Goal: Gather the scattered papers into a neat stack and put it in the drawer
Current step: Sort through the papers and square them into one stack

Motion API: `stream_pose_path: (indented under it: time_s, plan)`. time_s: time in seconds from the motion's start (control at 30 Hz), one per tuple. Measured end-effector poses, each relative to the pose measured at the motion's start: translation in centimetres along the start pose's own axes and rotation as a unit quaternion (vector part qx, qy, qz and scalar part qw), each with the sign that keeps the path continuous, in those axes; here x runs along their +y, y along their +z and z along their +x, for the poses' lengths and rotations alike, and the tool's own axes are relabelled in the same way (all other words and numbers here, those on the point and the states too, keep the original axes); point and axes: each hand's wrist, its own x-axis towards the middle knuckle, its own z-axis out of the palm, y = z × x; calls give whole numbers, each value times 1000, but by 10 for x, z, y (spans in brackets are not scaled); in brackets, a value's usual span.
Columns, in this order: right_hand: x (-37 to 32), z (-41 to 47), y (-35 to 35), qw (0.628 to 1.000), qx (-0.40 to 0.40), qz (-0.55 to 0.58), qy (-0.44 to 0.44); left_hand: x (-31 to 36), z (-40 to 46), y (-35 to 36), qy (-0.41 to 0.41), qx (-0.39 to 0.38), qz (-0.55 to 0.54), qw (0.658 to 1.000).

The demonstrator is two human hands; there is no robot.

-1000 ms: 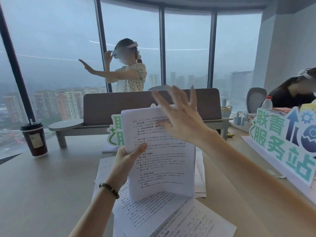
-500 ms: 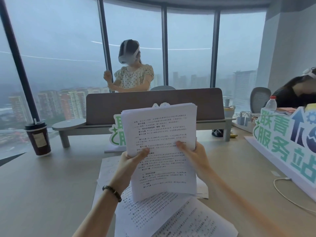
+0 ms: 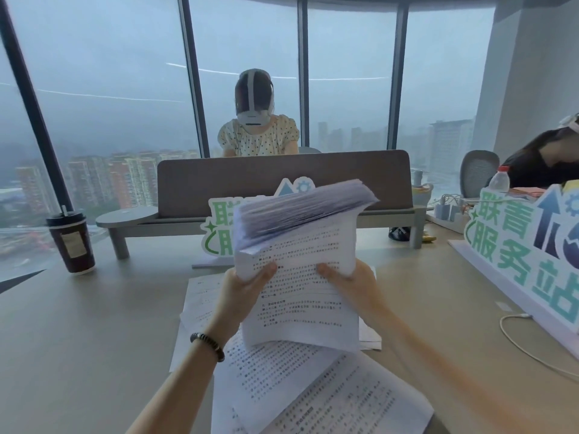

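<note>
High-rise office with floor-to-ceiling windows (image 3: 103, 89) and a hazy city outside, and a big pale worktop (image 3: 78, 339) taking up most of the view. Across it there's a grey divider panel (image 3: 282, 180) on a bench-like stand, with a person in a dotted top (image 3: 258, 137) wearing a headset behind it, and another person in black (image 3: 542, 167) off at the right edge. A large green-and-blue cutout sign (image 3: 526, 245) stands on the right side of the worktop, and a second one like it (image 3: 221, 227) peeks out behind the papers. Front and centre, a thick stack of papers (image 3: 300, 261) is held upright above the worktop, its top edge curling forward so the sheet edges fan out. Both hands are clamped on it: the left hand (image 3: 241, 289) grips the left edge with the thumb on the front page, the right hand (image 3: 351, 283) does the same on the right edge. More loose sheets (image 3: 313, 389) lie spread on the worktop right under the stack. A dark coffee cup (image 3: 71, 242) sits far left, a water bottle (image 3: 498, 180) far right, a white cable (image 3: 517, 333) loops near the sign, and there's a beaded bracelet (image 3: 207, 346) on the left wrist.
</note>
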Motion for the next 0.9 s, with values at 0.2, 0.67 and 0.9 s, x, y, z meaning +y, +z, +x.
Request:
stream_pose_path:
  time_s: [0.2, 0.67, 0.9]
  plan:
    - [-13, -1, -4, 995, -20, -89, -48, 7, 5, -7, -12, 15, 27, 999]
    - [41, 3, -13, 906, -83, -413, 48, -53, 11, -74, -292, -53, -70, 952]
    - [71, 10, -25, 832, -110, -526, 140, -77, 7, -60, -274, -19, 76, 959]
